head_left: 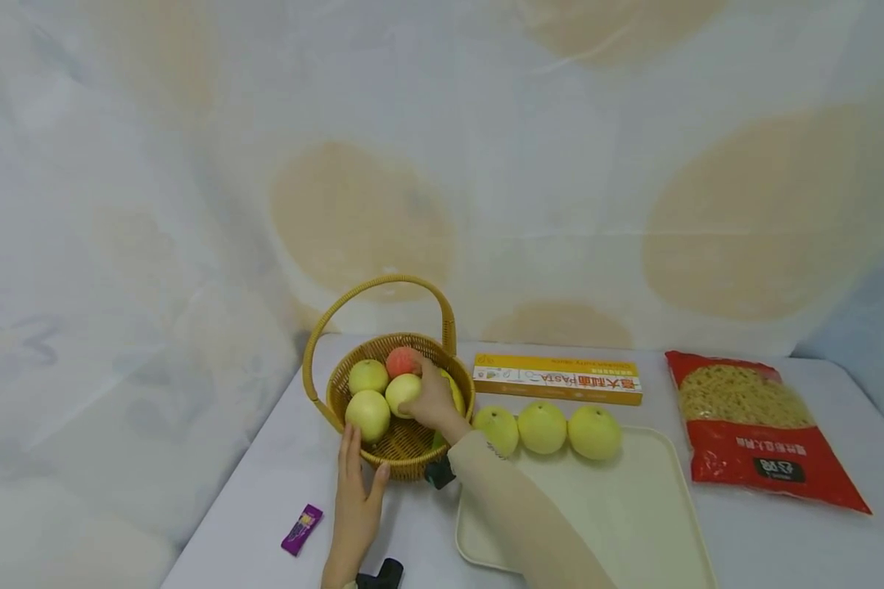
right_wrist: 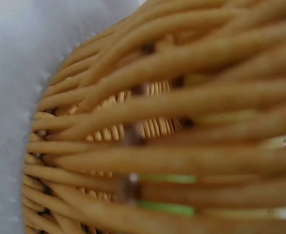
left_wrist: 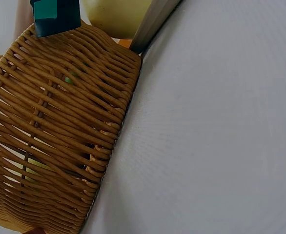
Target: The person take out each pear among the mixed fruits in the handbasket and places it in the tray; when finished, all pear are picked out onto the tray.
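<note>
The nearer right hand is gripping a round yellow-green fruit at its left; the straight-fingered left hand is touching the round tan wicker basket.

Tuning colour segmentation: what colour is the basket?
The basket is golden brown, clearest in the left wrist view.

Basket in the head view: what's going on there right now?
A person's right hand is in the wicker basket, holding a pale green fruit beside a red fruit. The left hand is at the basket's near side, fingers extended. Two more green fruits sit in the basket, and three yellow-green fruits line the far edge of the tray. I can't tell whether the held fruit is going in or out.
</note>
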{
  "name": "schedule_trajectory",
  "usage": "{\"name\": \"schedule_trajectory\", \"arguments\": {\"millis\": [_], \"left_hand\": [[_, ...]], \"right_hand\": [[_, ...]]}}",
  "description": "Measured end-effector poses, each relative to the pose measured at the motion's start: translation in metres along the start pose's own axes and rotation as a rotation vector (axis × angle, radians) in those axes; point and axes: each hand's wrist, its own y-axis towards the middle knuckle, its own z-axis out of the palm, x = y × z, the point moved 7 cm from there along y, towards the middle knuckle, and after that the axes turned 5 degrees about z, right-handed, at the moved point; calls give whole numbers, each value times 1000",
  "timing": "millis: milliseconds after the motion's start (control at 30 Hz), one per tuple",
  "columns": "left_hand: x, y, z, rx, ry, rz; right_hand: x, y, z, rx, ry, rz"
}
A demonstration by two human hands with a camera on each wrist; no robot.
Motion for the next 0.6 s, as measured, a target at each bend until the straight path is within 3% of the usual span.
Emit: {"name": "schedule_trajectory", "arguments": {"millis": [233, 600], "left_hand": [[-1, 0, 0, 2, -4, -10], [-2, 1, -1, -4, -13, 1]], "right_hand": [[7, -6, -6, -51, 24, -21], [10, -21, -29, -19, 309, -17]]}}
